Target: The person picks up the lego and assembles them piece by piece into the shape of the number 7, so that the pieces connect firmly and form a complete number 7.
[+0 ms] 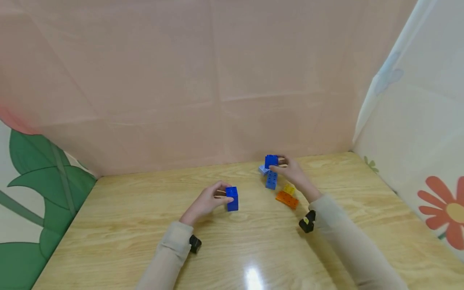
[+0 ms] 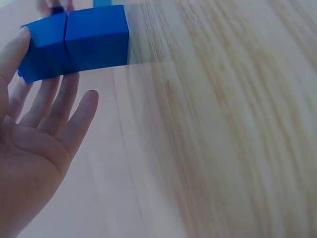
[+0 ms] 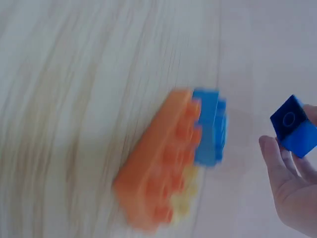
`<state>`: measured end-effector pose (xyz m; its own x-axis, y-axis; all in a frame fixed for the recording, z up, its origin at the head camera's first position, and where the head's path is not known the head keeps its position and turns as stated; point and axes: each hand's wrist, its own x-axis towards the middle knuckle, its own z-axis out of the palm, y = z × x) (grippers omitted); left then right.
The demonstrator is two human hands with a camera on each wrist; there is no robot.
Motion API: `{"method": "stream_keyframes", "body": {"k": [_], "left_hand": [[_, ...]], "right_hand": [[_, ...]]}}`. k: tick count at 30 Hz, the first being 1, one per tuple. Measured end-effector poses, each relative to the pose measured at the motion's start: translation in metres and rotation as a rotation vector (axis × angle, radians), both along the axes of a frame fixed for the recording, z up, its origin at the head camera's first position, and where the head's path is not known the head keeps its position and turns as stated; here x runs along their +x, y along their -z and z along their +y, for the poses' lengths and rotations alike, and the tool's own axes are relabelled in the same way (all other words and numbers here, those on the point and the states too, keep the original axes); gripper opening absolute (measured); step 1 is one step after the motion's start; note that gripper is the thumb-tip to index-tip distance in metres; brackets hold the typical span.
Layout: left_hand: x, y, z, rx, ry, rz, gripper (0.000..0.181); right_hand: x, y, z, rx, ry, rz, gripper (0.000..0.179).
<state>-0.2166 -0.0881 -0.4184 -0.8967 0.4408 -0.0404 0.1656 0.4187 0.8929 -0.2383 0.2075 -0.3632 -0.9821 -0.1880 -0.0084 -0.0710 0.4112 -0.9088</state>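
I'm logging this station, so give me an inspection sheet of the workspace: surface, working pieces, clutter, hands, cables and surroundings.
Surface: wood-grain tabletop, bright glare spot in front.
Working pieces: blue stack of two bricks; dark blue brick; medium-blue brick, light blue brick, yellow brick and orange brick grouped near the right hand.
Clutter: nothing seen.
Hands: left hand grips the blue stack; right hand grips the dark blue brick.
Cables: nothing seen.
Surroundings: pinkish backdrop behind; printed leaves left, printed red flower right.

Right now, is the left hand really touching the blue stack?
Touching. The left wrist view shows the left hand with its thumb against the end of the blue stack, overlapping its edge; fingers reach behind it.
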Motion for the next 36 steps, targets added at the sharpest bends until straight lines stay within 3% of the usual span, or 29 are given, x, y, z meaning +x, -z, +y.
{"method": "stream_keyframes", "body": {"k": [3, 6, 13, 25, 31, 36], "left_hand": [[0.001, 0.001, 0.000, -0.014, -0.008, -0.008, 0.035], [0.001, 0.003, 0.000, -0.012, -0.025, -0.020, 0.036], [-0.002, 0.003, 0.005, -0.002, -0.055, -0.056, 0.045], [-0.003, 0.004, 0.003, 0.000, -0.060, -0.022, 0.047], [-0.001, 0.001, -0.007, 0.069, -0.080, -0.028, 0.062], [0.001, -0.008, -0.011, 0.158, -0.109, 0.048, 0.050]], "right_hand": [[-0.019, 0.023, -0.016, 0.083, 0.027, -0.027, 0.063], [-0.020, 0.032, -0.029, 0.116, -0.005, 0.026, 0.060], [-0.005, 0.025, -0.058, 0.082, -0.111, 0.038, 0.055], [0.007, 0.024, -0.089, 0.074, -0.226, 0.120, 0.046], [0.011, 0.025, -0.096, 0.092, -0.224, 0.137, 0.046], [0.011, 0.028, -0.097, 0.090, -0.251, 0.184, 0.044]]}}
